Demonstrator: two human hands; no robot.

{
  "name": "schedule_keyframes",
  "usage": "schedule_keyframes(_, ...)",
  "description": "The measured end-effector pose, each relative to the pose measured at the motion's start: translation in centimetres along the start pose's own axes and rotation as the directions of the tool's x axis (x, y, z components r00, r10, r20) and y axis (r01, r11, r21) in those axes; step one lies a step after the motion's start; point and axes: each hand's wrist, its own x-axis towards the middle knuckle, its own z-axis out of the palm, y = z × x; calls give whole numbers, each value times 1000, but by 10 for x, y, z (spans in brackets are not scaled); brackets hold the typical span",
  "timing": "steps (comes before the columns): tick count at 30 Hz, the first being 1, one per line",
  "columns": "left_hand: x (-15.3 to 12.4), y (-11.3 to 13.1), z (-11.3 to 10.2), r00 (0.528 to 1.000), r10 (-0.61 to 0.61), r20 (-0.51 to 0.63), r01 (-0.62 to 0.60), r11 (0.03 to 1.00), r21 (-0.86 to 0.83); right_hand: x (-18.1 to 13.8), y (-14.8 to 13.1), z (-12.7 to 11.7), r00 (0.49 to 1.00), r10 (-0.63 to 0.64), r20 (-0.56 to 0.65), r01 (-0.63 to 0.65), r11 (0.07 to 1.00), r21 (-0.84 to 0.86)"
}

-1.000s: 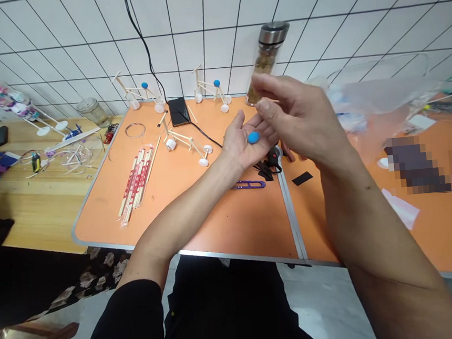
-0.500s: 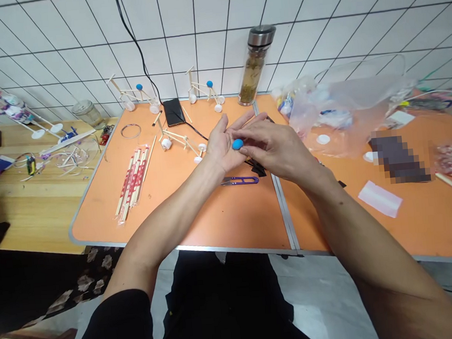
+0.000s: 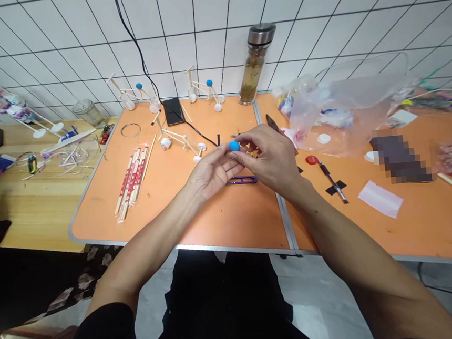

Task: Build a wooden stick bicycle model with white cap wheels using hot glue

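A small blue ball (image 3: 234, 146) is pinched between the fingertips of both hands, just above the orange table (image 3: 214, 218). My left hand (image 3: 210, 171) curls up under the ball from the left. My right hand (image 3: 270, 155) closes on it from the right with thumb and forefinger, and a thin sliver shows above its fingers. Purple snips (image 3: 244, 180) lie on the table right beneath the hands.
Wrapped chopsticks (image 3: 134, 180) lie to the left. Stick models (image 3: 179, 140) (image 3: 203, 89), a phone (image 3: 174, 112) on a cable and a glass bottle (image 3: 256, 64) stand behind. A plastic bag (image 3: 343, 106), a red-capped tool (image 3: 327, 174) and white paper (image 3: 381, 199) are on the right.
Both hands have come down and nearer to me. The blue ball has gone from lying in my left palm to being held at the fingertips of both hands.
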Motion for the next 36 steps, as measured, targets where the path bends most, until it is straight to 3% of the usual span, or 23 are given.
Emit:
schedule_keyframes(4,5,-3,-5,1000,20,12,-20,1000,8,-2,1,3,998,18,52,-18,1000,-2)
schedule_keyframes(9,7,0,-13,1000,4,-3,-4,999,-32,-1,5,1,994,40,102,-58,980,188)
schedule_keyframes(13,7,3,-16,1000,-5,5,6,999,-44,0,6,-1,980,117,162,-155,958,240)
schedule_keyframes(27,4,-3,-14,1000,-20,8,20,1000,6,0,7,2,984,77,160,-127,933,336)
schedule_keyframes(36,4,-9,-15,1000,-26,14,25,999,40,-1,13,5,966,151,209,-230,871,434)
